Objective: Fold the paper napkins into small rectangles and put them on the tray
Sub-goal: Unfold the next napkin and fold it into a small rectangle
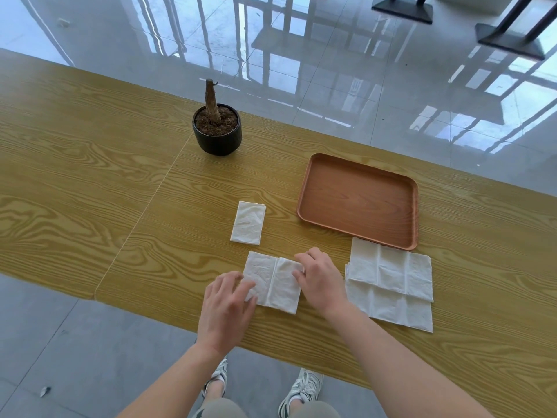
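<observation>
A white napkin (pixel 275 282), folded in half with a crease down its middle, lies on the wooden table near the front edge. My left hand (pixel 227 309) holds its lower left corner, which is slightly lifted. My right hand (pixel 318 277) presses on its right edge with fingers spread. A small folded rectangle of napkin (pixel 248 223) lies just beyond it. The brown tray (pixel 360 199) sits to the right at the back, with nothing on it. A stack of unfolded napkins (pixel 390 286) lies in front of the tray, right of my right hand.
A black pot (pixel 217 132) with a bare brown stem stands at the back, left of the tray. The table's front edge runs just below my hands. Glossy tiled floor and dark table bases (pixel 509 40) lie beyond the table.
</observation>
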`<move>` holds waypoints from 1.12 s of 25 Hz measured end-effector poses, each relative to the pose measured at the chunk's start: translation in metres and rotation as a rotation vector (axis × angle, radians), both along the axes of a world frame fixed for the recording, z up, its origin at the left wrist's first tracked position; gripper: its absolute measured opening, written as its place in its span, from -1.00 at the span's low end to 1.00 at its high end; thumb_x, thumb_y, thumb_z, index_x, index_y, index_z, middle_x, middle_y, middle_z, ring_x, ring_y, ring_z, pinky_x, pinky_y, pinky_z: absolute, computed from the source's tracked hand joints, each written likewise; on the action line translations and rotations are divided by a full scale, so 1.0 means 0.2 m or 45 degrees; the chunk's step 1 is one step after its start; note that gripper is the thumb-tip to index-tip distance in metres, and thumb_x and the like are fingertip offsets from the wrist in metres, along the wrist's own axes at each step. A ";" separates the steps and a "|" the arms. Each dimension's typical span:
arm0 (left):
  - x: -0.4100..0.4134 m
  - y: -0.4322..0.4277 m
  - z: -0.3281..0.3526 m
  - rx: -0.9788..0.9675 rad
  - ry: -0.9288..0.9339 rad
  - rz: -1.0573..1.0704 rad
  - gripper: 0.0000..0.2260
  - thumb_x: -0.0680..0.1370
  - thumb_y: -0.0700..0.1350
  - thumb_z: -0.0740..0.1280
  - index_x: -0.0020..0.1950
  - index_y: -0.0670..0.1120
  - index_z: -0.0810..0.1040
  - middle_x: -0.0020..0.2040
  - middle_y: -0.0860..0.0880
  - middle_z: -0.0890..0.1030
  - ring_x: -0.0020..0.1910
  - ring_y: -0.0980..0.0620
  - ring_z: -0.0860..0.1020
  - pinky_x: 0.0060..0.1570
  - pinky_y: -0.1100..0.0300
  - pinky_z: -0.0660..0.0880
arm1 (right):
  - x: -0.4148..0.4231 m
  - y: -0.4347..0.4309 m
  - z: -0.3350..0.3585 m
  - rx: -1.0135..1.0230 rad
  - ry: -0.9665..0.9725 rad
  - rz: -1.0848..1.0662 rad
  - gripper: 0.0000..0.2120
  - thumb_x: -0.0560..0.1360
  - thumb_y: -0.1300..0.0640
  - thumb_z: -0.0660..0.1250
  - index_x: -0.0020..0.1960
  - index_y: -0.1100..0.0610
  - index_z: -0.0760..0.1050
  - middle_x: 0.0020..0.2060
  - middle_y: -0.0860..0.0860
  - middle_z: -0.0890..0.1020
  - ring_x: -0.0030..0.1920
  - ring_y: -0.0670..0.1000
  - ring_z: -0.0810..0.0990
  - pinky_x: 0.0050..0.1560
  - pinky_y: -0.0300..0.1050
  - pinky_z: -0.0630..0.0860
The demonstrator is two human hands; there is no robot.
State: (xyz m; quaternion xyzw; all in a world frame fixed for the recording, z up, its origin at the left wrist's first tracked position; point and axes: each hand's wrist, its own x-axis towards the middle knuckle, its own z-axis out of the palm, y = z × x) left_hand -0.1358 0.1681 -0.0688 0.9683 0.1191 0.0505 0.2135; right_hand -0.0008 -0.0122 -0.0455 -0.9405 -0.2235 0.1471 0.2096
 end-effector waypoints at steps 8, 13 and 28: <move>-0.01 -0.07 0.04 0.029 -0.003 -0.021 -0.74 0.42 -0.05 0.55 0.07 -0.03 0.65 0.15 -0.13 0.59 0.19 -0.19 0.55 0.06 -0.12 0.54 | -0.15 -0.09 -0.01 -0.065 0.138 -0.307 -0.89 0.56 0.06 0.34 -0.08 0.05 0.44 -0.27 -0.04 0.62 -0.23 0.02 0.58 -0.22 -0.02 0.54; 0.01 -0.08 0.04 0.186 0.075 -0.148 -0.80 0.41 0.01 0.55 -0.02 0.02 0.66 0.11 -0.07 0.63 0.17 -0.16 0.59 0.10 -0.16 0.51 | -0.29 -0.14 0.00 0.000 0.246 -0.295 -0.89 0.53 0.07 0.39 -0.10 0.00 0.46 -0.27 -0.10 0.62 -0.22 -0.02 0.58 -0.27 -0.17 0.42; 0.42 0.03 0.08 0.079 0.292 0.109 -0.73 0.54 0.07 0.39 0.19 0.01 0.57 0.03 0.03 0.51 0.01 0.00 0.48 -0.03 0.10 0.48 | 0.27 0.07 -0.02 -0.098 0.010 0.008 -0.89 0.59 0.07 0.32 0.04 0.07 0.57 -0.07 -0.03 0.53 -0.03 0.04 0.56 -0.16 -0.04 0.51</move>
